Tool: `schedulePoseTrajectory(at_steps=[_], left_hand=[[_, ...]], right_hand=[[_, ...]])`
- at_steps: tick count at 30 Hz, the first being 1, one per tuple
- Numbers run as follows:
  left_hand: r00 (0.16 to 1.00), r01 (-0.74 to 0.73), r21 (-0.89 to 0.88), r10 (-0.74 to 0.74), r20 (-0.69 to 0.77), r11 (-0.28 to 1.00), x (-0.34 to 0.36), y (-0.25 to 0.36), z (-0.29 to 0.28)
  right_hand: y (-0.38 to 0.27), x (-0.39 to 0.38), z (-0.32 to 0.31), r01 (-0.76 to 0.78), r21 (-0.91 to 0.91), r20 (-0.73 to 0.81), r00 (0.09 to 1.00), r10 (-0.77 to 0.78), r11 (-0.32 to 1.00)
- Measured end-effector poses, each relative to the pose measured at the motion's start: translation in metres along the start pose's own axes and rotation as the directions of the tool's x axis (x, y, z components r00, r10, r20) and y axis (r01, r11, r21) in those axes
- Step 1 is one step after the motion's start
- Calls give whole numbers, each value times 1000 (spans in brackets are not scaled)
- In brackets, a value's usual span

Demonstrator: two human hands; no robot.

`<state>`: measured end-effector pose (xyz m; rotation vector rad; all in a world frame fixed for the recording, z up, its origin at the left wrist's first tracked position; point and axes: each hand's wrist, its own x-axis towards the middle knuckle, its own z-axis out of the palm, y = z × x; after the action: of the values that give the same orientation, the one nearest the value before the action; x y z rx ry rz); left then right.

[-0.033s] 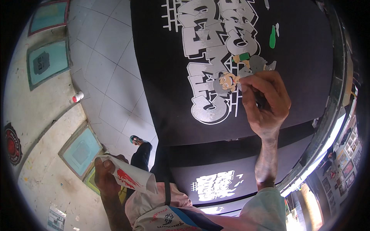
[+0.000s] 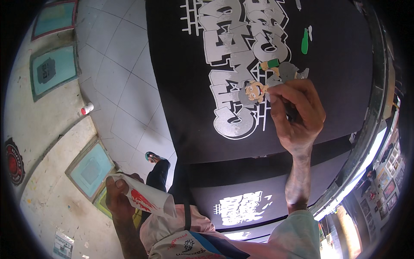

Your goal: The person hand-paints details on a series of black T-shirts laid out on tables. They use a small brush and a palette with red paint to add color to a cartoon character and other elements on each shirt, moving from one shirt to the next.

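My left hand (image 2: 119, 199) is closed on a thin, translucent white sheet (image 2: 161, 203) with a red print, held low at the left of my body. Over the black fabric (image 2: 207, 149), my right hand (image 2: 301, 115) has its thumb and fingertips pinched together. Whatever may be between those fingertips is too small to make out. They touch or hover just over a printed cartoon figure (image 2: 257, 91) with a grey cap and a green block. Part of that figure is hidden behind the hand. Large grey-white graffiti-style lettering (image 2: 235, 123) runs alongside it.
A green bottle-shaped print (image 2: 305, 42) lies farther up the fabric. Nearer me is a second dark panel with a white print (image 2: 239, 209). Framed screens (image 2: 52, 71) lean along the left wall, and a white container with a red end (image 2: 87, 108) is beside it.
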<state>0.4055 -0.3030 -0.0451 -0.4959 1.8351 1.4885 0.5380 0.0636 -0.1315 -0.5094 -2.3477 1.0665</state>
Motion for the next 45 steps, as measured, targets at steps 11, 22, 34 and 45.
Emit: schedulePoseTrajectory(at_steps=[11, 22, 34, 45], left_hand=[[997, 37, -22, -35, 62, 999, 4, 2, -2], [998, 53, -46, -52, 23, 998, 5, -5, -6], [998, 58, 3, -58, 11, 998, 6, -7, -8], [997, 61, -4, -61, 49, 998, 6, -6, -11]], right_hand=[[2, 2, 0, 5, -24, 4, 1000, -5, 1000], [2, 2, -2, -7, -24, 12, 1000, 7, 1000], [1, 3, -1, -23, -6, 15, 1000, 23, 1000], [1, 4, -2, -14, 6, 20, 1000, 14, 1000]])
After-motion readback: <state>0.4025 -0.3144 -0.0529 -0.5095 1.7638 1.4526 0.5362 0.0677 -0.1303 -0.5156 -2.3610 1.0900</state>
